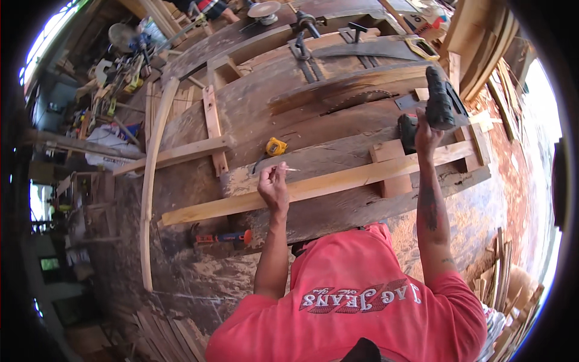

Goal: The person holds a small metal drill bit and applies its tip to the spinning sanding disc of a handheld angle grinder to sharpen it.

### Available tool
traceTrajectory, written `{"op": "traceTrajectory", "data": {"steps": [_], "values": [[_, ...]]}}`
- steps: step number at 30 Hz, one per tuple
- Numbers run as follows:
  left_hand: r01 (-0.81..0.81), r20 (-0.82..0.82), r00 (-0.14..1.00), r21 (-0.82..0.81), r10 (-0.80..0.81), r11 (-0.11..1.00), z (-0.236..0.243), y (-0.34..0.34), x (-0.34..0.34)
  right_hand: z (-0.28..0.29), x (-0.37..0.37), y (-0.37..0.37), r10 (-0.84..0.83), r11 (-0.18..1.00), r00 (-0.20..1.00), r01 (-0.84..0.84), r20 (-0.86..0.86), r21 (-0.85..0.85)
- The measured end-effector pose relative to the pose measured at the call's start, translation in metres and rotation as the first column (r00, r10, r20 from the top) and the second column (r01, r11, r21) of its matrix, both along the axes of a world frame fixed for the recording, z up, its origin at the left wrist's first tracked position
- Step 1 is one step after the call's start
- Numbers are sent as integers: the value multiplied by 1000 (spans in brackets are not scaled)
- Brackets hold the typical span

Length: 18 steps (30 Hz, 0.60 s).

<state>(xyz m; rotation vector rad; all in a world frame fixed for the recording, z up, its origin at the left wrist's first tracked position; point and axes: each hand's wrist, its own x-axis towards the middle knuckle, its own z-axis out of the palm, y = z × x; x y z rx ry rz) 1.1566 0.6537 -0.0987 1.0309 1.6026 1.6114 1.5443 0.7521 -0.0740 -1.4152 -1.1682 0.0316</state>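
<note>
My left hand (274, 190) pinches a small thin object (292, 169), perhaps a screw, just above a long pale wooden batten (338, 180). The batten lies lengthwise over two short wooden blocks (391, 151) on the bench. My right hand (427, 133) grips a dark cordless drill (439, 99) with a red-and-black base, raised over the batten's right part. A yellow tape measure (275, 146) sits behind my left hand. An orange-and-blue handled tool (223, 237) lies in front of the batten.
An upright-looking curved wooden strip (148, 241) crosses shorter battens (214, 130) at left. A slot with a circular blade (356, 99) is in the benchtop (307, 127). A handsaw (374, 51) and clamps lie at the back. Timber stacks stand right; another person (214, 12) shows at top.
</note>
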Motion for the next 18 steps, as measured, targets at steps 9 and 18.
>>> {"op": "traceTrajectory", "data": {"steps": [9,18], "values": [[67,72,995,-11,-66,998,5,0,-3,10,-9,-1,45,999,981,-47,-187,-6],[33,120,992,-12,-31,999,5,2,-4,8,-8,-2,22,999,984,-27,-175,-24]]}}
